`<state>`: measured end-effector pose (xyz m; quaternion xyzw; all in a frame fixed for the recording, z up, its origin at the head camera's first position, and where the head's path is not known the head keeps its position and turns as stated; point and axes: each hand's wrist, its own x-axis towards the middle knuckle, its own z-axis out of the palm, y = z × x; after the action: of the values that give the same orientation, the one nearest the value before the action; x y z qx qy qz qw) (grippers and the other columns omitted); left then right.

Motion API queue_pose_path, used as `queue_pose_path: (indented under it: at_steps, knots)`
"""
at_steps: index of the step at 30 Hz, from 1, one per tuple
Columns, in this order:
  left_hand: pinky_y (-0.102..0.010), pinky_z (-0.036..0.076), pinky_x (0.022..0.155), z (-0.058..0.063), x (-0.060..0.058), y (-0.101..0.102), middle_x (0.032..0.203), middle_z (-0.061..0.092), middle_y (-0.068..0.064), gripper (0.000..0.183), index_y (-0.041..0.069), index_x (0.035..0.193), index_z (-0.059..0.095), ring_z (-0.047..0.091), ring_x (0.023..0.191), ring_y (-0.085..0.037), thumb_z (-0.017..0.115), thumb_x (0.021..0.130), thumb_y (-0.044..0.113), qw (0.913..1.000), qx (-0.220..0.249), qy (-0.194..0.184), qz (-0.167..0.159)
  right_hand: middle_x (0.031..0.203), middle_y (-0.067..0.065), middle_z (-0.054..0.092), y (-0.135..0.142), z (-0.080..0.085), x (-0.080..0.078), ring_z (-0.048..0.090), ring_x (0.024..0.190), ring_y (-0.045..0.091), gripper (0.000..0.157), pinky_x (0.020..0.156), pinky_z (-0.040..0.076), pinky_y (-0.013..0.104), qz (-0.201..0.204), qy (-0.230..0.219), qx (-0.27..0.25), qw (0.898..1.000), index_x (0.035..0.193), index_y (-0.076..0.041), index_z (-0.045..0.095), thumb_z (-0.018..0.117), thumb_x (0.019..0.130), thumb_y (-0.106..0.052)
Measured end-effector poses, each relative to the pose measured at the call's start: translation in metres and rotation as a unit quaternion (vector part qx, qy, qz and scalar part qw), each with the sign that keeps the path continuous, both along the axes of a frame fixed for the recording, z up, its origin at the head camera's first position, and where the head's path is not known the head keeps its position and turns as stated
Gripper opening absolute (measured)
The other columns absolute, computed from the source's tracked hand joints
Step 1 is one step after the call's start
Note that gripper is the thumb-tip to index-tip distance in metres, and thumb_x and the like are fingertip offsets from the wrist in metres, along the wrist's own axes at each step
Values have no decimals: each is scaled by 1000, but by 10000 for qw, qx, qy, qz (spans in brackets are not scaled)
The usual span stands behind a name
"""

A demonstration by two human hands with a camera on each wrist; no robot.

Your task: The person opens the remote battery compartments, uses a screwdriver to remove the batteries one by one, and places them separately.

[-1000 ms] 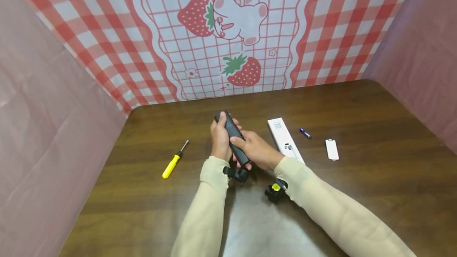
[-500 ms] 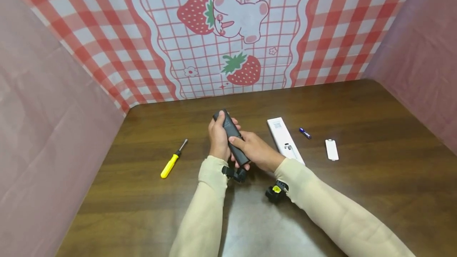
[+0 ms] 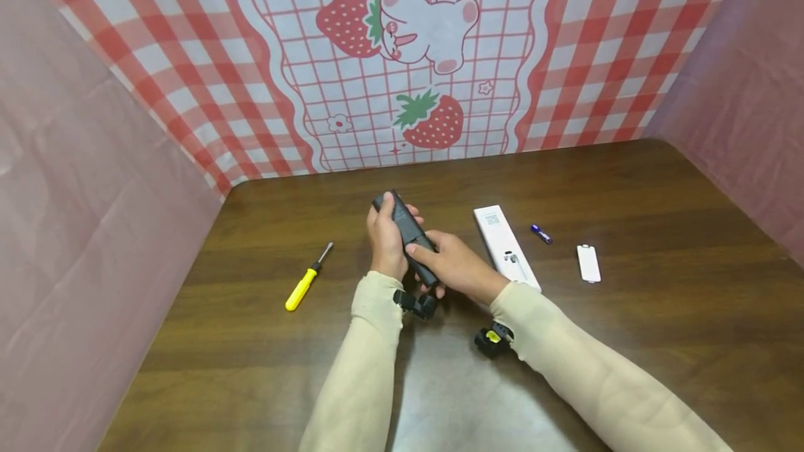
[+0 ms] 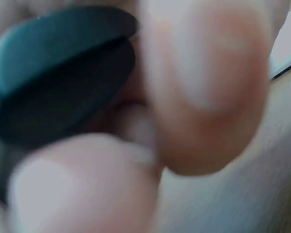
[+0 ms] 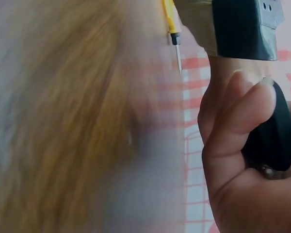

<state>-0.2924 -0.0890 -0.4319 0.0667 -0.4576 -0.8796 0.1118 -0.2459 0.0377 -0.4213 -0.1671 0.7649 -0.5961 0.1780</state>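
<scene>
I saw a yellow-handled, metal-shafted screwdriver (image 3: 303,289) lying leftmost on the brown wood-grain table (image 3: 239,361). The left hand (image 3: 386,239) had its fingers wrapped round the far part of a slim black device (image 3: 408,227), held between both hands; the right hand (image 3: 458,262) gripped its near end, thumb on top. Rightward lay a long white printed box (image 3: 501,234), a small blue-and-white cylinder (image 3: 541,234) and a white rectangular plate (image 3: 588,264).

A hand could pass over the wooden table (image 3: 283,222) between the yellow-handled screwdriver (image 3: 303,287) and the left hand (image 3: 385,239), while beside the right hand (image 3: 461,264) a long white box (image 3: 502,239) lies in the way, with a blue cylinder (image 3: 541,234) and white plate (image 3: 588,264) farther right and checked cloth (image 3: 370,103) closing the far edge.
</scene>
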Motion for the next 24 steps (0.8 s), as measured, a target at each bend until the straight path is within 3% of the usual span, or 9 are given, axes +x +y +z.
queue_pose_path:
  at_steps: [4, 6, 11, 19, 24]
  knots:
    - [-36, 54, 63, 1, -1, -1, 71, 62, -9, 22, 5, 107, 52, 63, 55, -19, 43, 108, 25, 9998, 29, -20, 197, 68, 12, 66, 3, 3, 3, 60, 48, 20, 33, 45, 52, 40, -112, 422, 636, 9970, 114, -2, 58, 60, 101, -32]
    - [-36, 55, 63, 0, -1, -1, 71, 62, -9, 25, 2, 110, 51, 63, 55, -19, 43, 108, 25, 9997, 22, -2, 225, 70, 11, 67, 4, 4, 5, 63, 51, 21, 36, 46, 53, 41, -192, 516, 824, 9951, 118, -2, 58, 63, 99, -32]
    - [-36, 55, 63, 0, -1, -1, 72, 62, -9, 30, -2, 114, 50, 63, 56, -20, 42, 108, 26, 9997, -35, 20, 253, 79, 11, 67, 6, 7, 8, 68, 58, 22, 41, 46, 53, 38, -294, 651, 1006, 9924, 123, -2, 58, 66, 97, -32]
    - [-37, 54, 64, -1, -1, 0, 73, 63, -9, 34, -4, 118, 49, 63, 57, -21, 41, 109, 27, 9996, -58, -51, 253, 80, 11, 67, 8, 8, 10, 67, 59, 26, 42, 46, 53, 38, -202, 927, 1216, 9880, 128, -5, 60, 67, 96, -32]
    - [-40, 55, 66, 0, 0, 0, 73, 63, -9, 28, 1, 114, 50, 63, 57, -21, 41, 109, 27, 9996, 2, -54, 289, 79, 5, 66, 9, 10, 11, 64, 60, 17, 43, 54, 52, 33, -144, 1708, 1584, 9724, 127, -6, 62, 69, 95, -33]
